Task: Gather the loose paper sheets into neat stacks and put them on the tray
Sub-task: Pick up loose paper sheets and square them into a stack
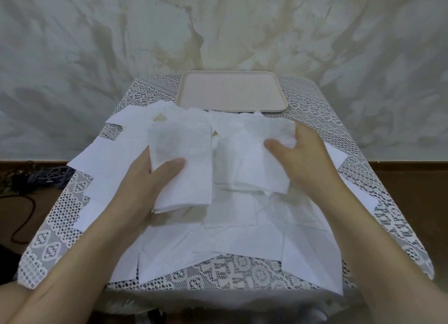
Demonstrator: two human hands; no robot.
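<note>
Backdrop: a pale, streaked cloth (97, 57) hangs behind the table and fills the upper half of the view.
Surface: a small table under a white lace tablecloth (242, 273), seen from its near edge.
Floor: brown floor (412, 178) shows on both sides of the table, and dark cables (43, 176) lie on it by the left edge.
Tray: a pale pink tray (230, 91) with rounded corners sits flat at the middle of the far edge of the surface.
Loose sheets: white paper sheets (242, 239) lie overlapping at many angles across most of the surface. They reach from just in front of the tray to the near edge, and some jut past the left and right edges.
Left stack: a fairly squared pile of sheets (184, 154) is held up above the middle of the surface, left of centre, with its lower edges roughly aligned.
Left hand: the left hand (148, 178) grasps that pile from its left side, with the thumb (169, 168) pressed on top and the fingers hidden beneath.
Right bundle: a looser, uneven bunch of sheets (249, 161) is held just beside the left stack, right of centre, with its corners splayed.
Right hand: the right hand (308, 154) grips the bunch at its upper right edge, with the thumb (278, 147) clamped over the paper, which crumples there.
Spacing: the two held piles are close side by side, well short of the tray.
</note>
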